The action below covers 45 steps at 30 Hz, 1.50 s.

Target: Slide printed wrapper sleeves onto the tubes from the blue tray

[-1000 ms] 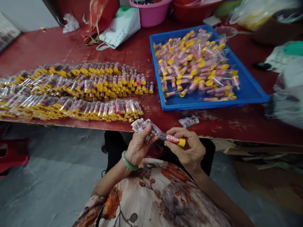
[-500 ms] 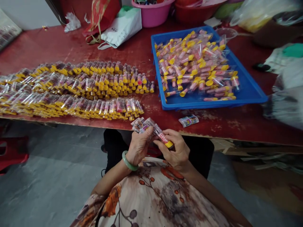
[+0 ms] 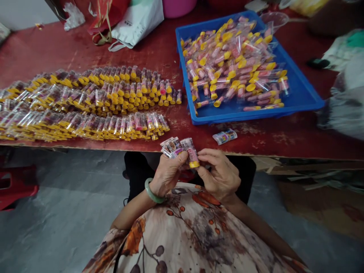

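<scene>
Near the table edge, my left hand (image 3: 170, 170) grips a fanned stack of printed labels (image 3: 172, 147) and a clear tube with a yellow cap (image 3: 191, 152). My right hand (image 3: 220, 172) is beside the tube's right side, thumb and forefinger bent around its edge; whether they touch it is hard to tell. Printed paper shows inside the tube. A loose printed label (image 3: 225, 136) lies on the table just ahead. Several rows of yellow-capped tubes (image 3: 113, 94) are stacked at the left. The blue tray (image 3: 305, 102) holds a heap of pink-filled, yellow-capped tubes (image 3: 227, 64).
On the red table (image 3: 159, 49), a white bag (image 3: 139, 22) and a red bag (image 3: 102, 17) lie at the back, with a pink basin (image 3: 179, 7) beside them. Plastic bags (image 3: 345, 98) sit at the right. A red stool (image 3: 19, 187) stands on the floor at left.
The tube has swung more upright and sits beside the labels in my left hand. My right hand has moved right, its fingers loosened from around the cap. The view has shifted slightly.
</scene>
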### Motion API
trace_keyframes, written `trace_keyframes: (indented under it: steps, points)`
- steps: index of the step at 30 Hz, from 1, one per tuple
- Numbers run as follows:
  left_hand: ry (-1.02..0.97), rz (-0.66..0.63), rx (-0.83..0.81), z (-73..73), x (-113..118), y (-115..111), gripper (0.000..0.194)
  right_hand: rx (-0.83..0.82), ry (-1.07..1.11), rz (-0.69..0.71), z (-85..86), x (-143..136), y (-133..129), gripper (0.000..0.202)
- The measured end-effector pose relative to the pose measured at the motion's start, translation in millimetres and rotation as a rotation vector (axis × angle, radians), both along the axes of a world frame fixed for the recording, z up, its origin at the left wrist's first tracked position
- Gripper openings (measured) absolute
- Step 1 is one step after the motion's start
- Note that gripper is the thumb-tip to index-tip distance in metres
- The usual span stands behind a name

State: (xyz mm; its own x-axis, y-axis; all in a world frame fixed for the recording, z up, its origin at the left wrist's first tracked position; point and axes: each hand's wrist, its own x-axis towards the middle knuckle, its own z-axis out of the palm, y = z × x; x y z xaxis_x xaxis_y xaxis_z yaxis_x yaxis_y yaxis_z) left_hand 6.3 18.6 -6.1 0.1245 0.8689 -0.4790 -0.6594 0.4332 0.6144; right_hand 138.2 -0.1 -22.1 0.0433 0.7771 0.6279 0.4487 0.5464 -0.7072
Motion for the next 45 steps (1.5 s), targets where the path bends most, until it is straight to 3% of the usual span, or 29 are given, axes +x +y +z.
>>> trace_keyframes:
  steps: [7,13,26,35,41,45]
  points:
    - [0.066,0.015,0.014,-0.8,6.4,-3.7,0.04,0.063,0.062,-0.125,9.0,-8.9,-4.2,0.024]
    - [0.092,-0.015,0.062,-0.9,8.1,-7.0,0.041,0.082,0.069,-0.126,8.1,-9.6,-8.4,0.026]
    - [0.051,-0.016,0.053,-4.3,11.0,-12.0,0.033,0.232,-0.211,-0.276,-10.3,-7.6,-13.2,0.031]
    - [0.081,0.054,0.077,-5.8,12.1,-7.2,0.033,0.136,-0.352,-0.166,0.1,0.3,-7.1,0.05]
    - [0.131,0.094,0.087,-7.0,12.1,-6.2,0.029,0.118,-0.395,-0.077,1.5,0.1,-5.2,0.049]
    - [0.139,0.077,0.084,-3.6,12.4,-6.7,0.029,0.113,-0.361,-0.097,-1.8,-2.6,-3.4,0.045]
